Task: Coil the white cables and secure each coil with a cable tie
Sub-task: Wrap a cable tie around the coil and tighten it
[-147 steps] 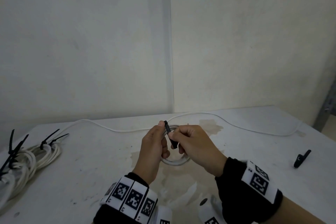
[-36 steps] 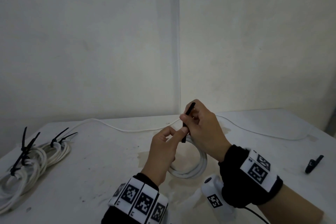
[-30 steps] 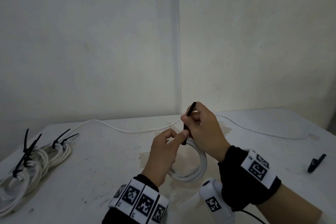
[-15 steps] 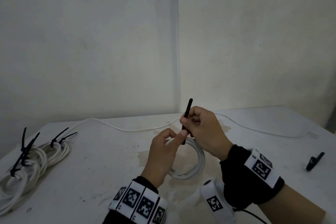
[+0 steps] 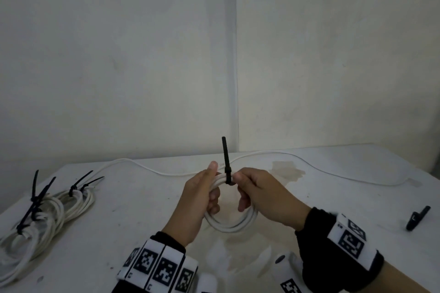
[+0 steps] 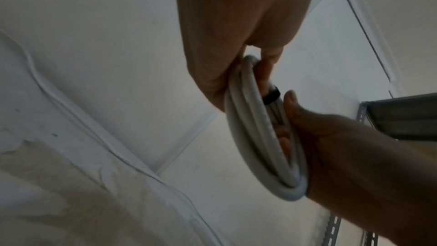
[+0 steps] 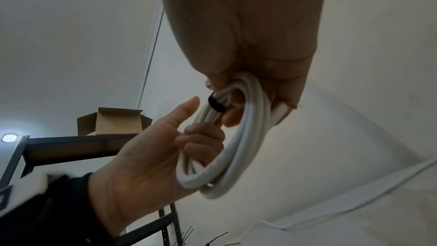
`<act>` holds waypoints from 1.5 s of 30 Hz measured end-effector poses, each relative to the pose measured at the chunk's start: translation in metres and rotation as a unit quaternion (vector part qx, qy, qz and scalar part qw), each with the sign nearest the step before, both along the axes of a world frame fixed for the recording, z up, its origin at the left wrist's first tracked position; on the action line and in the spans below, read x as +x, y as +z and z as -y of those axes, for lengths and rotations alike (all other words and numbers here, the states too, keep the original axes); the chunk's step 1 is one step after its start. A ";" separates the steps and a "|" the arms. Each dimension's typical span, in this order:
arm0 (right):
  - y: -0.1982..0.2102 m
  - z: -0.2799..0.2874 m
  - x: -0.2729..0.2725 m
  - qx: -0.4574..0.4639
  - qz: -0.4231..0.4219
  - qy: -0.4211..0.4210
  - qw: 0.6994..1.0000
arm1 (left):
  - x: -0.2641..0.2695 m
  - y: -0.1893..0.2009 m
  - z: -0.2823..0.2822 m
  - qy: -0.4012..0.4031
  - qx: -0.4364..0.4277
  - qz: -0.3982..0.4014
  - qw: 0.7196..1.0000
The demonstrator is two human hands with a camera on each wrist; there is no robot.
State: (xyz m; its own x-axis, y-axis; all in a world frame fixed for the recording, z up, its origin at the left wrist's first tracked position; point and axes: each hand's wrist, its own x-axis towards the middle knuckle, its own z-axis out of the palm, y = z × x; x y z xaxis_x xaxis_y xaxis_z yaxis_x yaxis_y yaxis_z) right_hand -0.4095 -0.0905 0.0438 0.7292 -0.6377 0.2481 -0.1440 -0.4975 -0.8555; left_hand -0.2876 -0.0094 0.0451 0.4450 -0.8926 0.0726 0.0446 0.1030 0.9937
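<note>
I hold a small coil of white cable [image 5: 232, 223] upright just above the table's middle. A black cable tie [image 5: 225, 159] is cinched round the top of the coil, and its tail stands straight up. My left hand [image 5: 209, 188] grips the coil left of the tie with curled fingers and a straight thumb. On the tie's other side my right hand [image 5: 242, 185] holds the coil too. The left wrist view shows the coil [image 6: 255, 137] and the tie's band [image 6: 272, 96] between both hands. From the right wrist I see the coil [image 7: 248, 137], the tie [image 7: 216, 105] and the left hand [image 7: 153, 156].
Several tied white coils [image 5: 47, 209] with black tie tails lie at the table's left edge. A loose white cable [image 5: 166, 172] runs along the back of the table. A small black object [image 5: 417, 219] lies at the right. A metal shelf with a cardboard box [image 7: 113, 121] stands nearby.
My right hand was pulling the tie's tail upward through its head. It has let the tail go and now holds the coil beside the tightened tie.
</note>
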 end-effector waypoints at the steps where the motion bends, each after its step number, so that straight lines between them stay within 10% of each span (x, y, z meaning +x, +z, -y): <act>1: -0.001 0.001 0.002 0.000 0.009 -0.012 1.000 | 0.002 0.000 -0.001 -0.015 -0.004 -0.005 1.000; 45: -0.040 -0.063 0.129 0.003 -0.015 -0.001 1.000 | 0.136 -0.042 -0.091 0.196 0.043 0.144 0.969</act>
